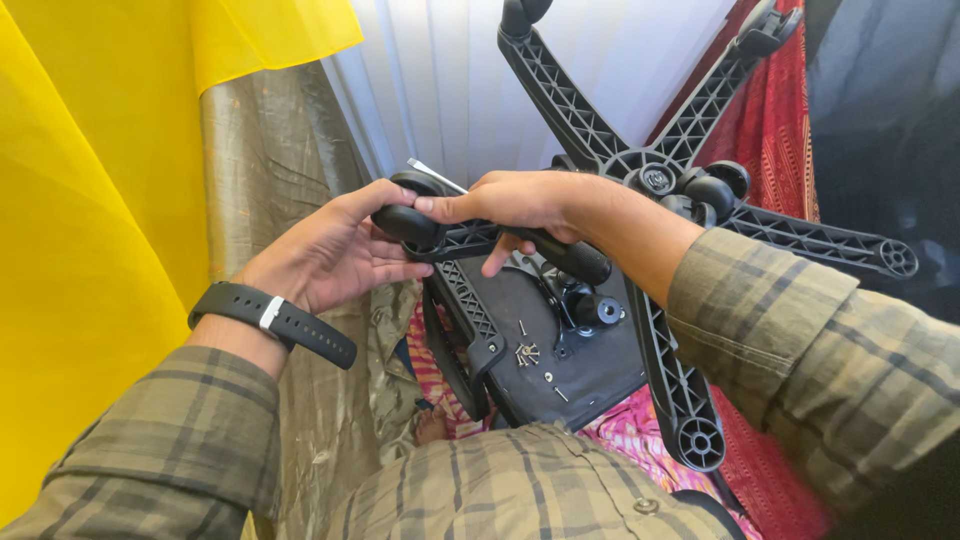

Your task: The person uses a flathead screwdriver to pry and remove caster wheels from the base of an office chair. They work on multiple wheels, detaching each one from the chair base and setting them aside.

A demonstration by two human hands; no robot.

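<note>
Setting: yellow cloth (90, 200) left of the hands, white curtain (440, 80) beyond them, red patterned fabric (770, 130) to the right; black five-armed chair base (620, 160) upturned over a dark seat underside (590, 350).

Risk: the caster wheel (408, 222) may go in crooked and pop out if pushed off-axis; loose screws (527, 353) (just below the hands) could roll off.

Pose: left hand (335, 250) cupped around the caster, wrist watch-banded; right hand (515, 205) curled over the arm tip, fingers closed on it.
</note>
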